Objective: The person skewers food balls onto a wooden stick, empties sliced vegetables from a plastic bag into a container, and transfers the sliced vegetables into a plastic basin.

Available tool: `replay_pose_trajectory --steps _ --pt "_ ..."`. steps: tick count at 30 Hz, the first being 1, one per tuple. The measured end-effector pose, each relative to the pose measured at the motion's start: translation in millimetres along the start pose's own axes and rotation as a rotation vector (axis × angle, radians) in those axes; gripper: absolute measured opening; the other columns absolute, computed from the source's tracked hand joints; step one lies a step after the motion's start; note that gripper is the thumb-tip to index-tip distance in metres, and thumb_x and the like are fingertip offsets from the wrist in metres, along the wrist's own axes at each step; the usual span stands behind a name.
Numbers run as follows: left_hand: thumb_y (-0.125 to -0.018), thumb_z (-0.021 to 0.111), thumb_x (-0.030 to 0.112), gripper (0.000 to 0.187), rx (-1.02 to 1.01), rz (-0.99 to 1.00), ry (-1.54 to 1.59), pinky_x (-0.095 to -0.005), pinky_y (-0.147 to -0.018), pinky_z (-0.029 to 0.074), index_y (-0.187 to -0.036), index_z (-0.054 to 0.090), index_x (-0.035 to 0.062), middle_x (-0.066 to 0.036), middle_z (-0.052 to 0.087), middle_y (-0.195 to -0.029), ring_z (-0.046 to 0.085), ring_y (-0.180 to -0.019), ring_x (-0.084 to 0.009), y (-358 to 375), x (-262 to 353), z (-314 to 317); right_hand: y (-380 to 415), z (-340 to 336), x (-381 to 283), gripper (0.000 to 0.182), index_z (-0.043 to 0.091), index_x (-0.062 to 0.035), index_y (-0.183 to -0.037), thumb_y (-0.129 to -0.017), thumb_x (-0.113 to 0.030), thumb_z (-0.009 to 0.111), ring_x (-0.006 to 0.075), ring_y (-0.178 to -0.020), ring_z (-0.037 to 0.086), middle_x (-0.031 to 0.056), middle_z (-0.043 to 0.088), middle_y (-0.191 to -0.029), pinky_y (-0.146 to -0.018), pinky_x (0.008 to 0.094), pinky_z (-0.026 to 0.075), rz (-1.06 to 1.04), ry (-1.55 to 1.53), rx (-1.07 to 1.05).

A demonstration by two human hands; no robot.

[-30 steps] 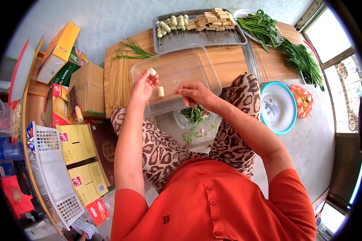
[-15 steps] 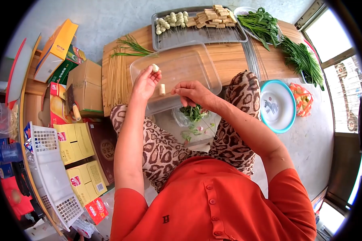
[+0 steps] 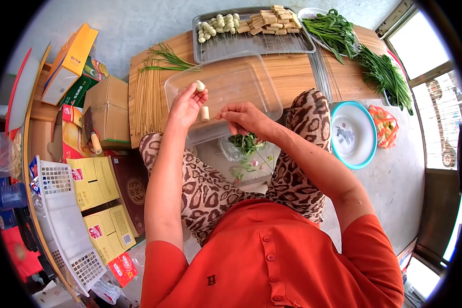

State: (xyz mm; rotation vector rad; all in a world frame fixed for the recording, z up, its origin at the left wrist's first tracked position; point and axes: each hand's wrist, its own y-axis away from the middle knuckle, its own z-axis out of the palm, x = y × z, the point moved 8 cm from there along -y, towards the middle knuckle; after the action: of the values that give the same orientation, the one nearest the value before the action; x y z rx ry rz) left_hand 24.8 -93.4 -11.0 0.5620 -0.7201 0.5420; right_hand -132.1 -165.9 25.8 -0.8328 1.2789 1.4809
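Observation:
Between the thumb and fingers of my left hand [image 3: 188, 104] is a small pale ball [image 3: 200, 85], held up over a clear plastic container [image 3: 233, 77]. A short tan cylindrical piece [image 3: 205, 113] shows between my two hands, overlapping the container's near part. My right hand [image 3: 244, 117] is closed in a pinch just right of that piece, its fingertips pointing toward it. I cannot tell what thin thing, if any, is in the pinch.
A metal tray [image 3: 251, 47] at the back carries skewered balls and stacked tan pieces. Bamboo sticks [image 3: 148, 102] lie left, thin metal skewers [image 3: 321, 69] right. Leafy greens [image 3: 331, 33] fill a plate. A blue-rimmed basin [image 3: 352, 134] stands right; cardboard boxes [image 3: 107, 110] sit left.
Both hands keep nearly the same pose over the container. The whole view has shifted very slightly; the ball stays in my left fingers.

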Motion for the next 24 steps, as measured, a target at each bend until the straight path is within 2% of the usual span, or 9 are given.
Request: replay_pose_trajectory --steps 24 --pt "-0.085 0.063 0.016 0.017 -0.025 -0.007 0.01 -0.0308 -0.072 0.051 -0.095 0.059 0.0034 -0.008 0.062 -0.088 0.06 -0.082 -0.0187 -0.2 -5.1 3.3 -3.1 -0.4 2.0 0.021 0.06 -0.0029 -0.098 -0.094 -0.017 0.045 0.0051 -0.042 0.042 0.0012 0.053 -0.055 -0.039 0.0192 0.031 -0.021 0.015 0.01"
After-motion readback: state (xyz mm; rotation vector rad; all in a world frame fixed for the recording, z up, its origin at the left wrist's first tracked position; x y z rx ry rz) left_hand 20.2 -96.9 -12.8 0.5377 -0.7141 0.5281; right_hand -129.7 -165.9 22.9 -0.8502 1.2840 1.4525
